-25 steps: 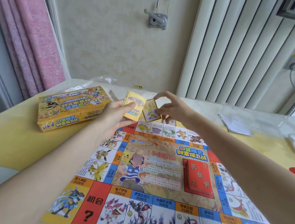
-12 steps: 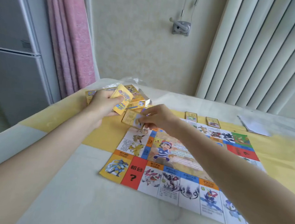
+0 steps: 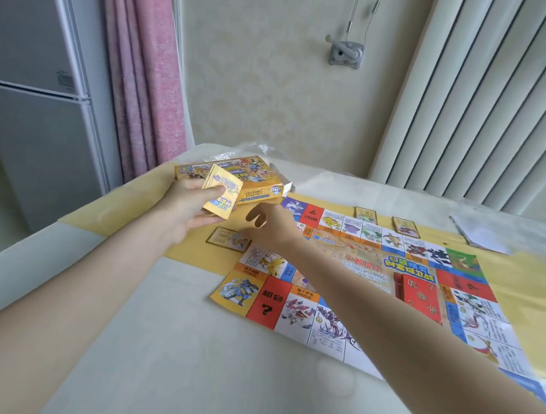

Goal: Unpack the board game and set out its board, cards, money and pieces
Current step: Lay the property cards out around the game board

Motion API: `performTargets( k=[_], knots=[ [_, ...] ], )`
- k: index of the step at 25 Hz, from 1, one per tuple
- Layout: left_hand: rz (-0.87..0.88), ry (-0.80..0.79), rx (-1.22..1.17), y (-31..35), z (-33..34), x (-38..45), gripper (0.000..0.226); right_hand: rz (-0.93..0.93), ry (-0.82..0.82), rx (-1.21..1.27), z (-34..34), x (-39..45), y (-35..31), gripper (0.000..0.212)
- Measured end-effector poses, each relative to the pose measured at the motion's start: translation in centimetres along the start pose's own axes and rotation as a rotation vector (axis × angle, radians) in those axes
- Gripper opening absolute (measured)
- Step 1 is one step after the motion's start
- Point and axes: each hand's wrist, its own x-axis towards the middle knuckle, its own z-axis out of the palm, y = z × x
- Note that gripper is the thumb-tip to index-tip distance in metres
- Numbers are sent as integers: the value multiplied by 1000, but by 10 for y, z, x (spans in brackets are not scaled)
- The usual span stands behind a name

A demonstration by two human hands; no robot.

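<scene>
Gripping a stack of yellow cards (image 3: 221,192), the left hand (image 3: 186,210) holds it up above the table (image 3: 188,347), thumb laid across the top card and fingers curled underneath. The stack sits in front of the yellow game box (image 3: 234,177), which lies on the far left part of the table with one end flap open.

Beside it, the right hand (image 3: 271,229) reaches down over a single card (image 3: 226,239) lying face up on the yellow cloth (image 3: 133,225), just off the left edge of the board (image 3: 373,280). Its fingertips are at the card's right end, but whether they pinch the card or only touch it cannot be told, since the back of the hand hides them.

Spread flat, the board shows coloured squares around its edge, red squares with question marks, and a red rectangle printed near the middle. The right forearm crosses over its near left part.

Two more cards (image 3: 366,214) lie face up just past the far edge of the board, near each other but apart. Some white paper (image 3: 478,236) rests on the far right of the table, and crinkled clear plastic (image 3: 253,148) lies behind the box. A pink curtain (image 3: 145,66) and a grey fridge (image 3: 36,90) stand to the left.
</scene>
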Motion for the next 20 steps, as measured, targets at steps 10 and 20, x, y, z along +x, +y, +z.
performTargets(
  k=[10,20],
  knots=[
    [-167,44,-29,-10,23,36,42,29,-337,-377,-35,-11,44,82],
    [-173,29,-46,-14,45,44,39,-44,-382,-351,-40,-22,45,79]
  ],
)
